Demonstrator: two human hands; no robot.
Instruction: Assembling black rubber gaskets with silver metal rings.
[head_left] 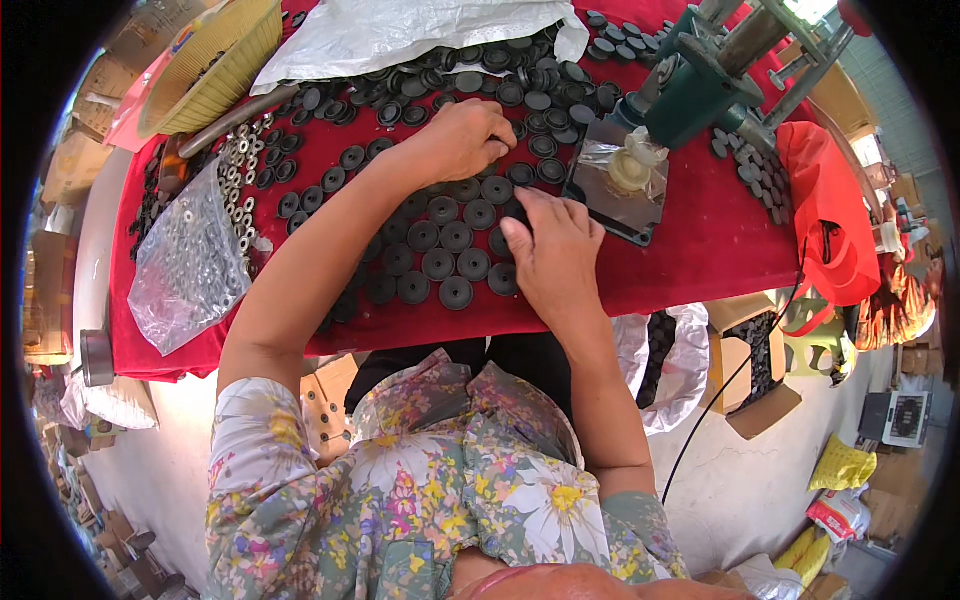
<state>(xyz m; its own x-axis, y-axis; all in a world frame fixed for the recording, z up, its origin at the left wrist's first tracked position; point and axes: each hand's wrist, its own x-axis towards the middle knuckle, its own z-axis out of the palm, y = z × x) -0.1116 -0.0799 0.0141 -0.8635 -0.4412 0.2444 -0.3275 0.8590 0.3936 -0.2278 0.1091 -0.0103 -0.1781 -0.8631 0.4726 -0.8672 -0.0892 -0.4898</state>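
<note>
Round black caps (456, 236) with small centre holes lie in close rows on the red cloth in front of me. My left hand (463, 143) reaches over the far side of these rows, beside a looser heap of caps (510, 92). Its fingers are curled together, and whatever they hold is hidden. On the right edge of the rows rests my right hand (556, 250), its thumb and forefinger apart beside the caps. Nothing shows gripped in it.
A green press (700, 85) stands at the right, its metal base plate (615, 205) beside my right hand. To the left lie a clear bag of small metal parts (190, 265), loose washers (240, 170) and a yellow basket (215, 70). A red bag (825, 220) hangs at the right edge.
</note>
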